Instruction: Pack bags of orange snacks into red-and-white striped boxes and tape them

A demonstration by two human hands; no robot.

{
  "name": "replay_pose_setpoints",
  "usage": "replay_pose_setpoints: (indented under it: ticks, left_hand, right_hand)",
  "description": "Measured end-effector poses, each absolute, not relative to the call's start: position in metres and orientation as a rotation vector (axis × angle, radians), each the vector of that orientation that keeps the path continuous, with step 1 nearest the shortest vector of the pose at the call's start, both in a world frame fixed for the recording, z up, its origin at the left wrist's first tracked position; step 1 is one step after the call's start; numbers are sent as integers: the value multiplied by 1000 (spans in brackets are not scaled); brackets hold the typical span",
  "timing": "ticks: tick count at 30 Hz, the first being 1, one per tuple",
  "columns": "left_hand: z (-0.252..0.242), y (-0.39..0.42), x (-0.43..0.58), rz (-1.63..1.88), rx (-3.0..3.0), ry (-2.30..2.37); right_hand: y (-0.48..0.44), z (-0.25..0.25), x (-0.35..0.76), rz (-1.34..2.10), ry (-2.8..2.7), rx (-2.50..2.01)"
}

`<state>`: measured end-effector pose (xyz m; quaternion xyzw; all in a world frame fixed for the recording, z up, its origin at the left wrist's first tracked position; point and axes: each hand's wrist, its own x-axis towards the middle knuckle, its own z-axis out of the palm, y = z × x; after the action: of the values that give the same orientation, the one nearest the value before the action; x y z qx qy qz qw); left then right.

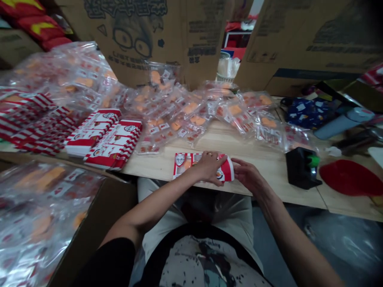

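A flat red-and-white striped paper packet (187, 164) lies at the near edge of the wooden table (263, 159). My left hand (211, 166) lies on top of it, fingers spread flat and pressing it down. My right hand (247, 175) touches the packet's right end, with its fingers curled at the edge. Whether they pinch the packet is hard to make out. Behind the packet lie several clear plastic bags (179, 113) with orange pieces and small red-and-white cards.
Two stacks of striped packets (104, 139) sit at the left, with more of them (32, 123) farther left. A black tape dispenser (301, 169), a red bowl (347, 177) and a grey bottle (344, 123) stand at the right. Cardboard boxes (167, 36) wall the back. A box of bagged items (38, 215) sits near left.
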<state>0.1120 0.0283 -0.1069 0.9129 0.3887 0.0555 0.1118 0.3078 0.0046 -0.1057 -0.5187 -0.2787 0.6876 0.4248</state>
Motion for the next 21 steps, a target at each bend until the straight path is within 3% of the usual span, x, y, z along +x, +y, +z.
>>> replay_pose_setpoints:
  ticks: [6,9,13,21]
  left_hand:
    - [-102,25,111,243,2609,1074]
    - [-104,20,70,613,2341,1138]
    - [-126,12,2,1230,1611,1621]
    - [-169,3,-9,971,1638,1568]
  right_hand:
    - [10,-114,294,1817,-766,-1246]
    - [8,-115,310,1652,-757,-1367]
    - [-2,-111,317,1662,-690,-1162]
    - [3,-120,273,1776,-716,-1046]
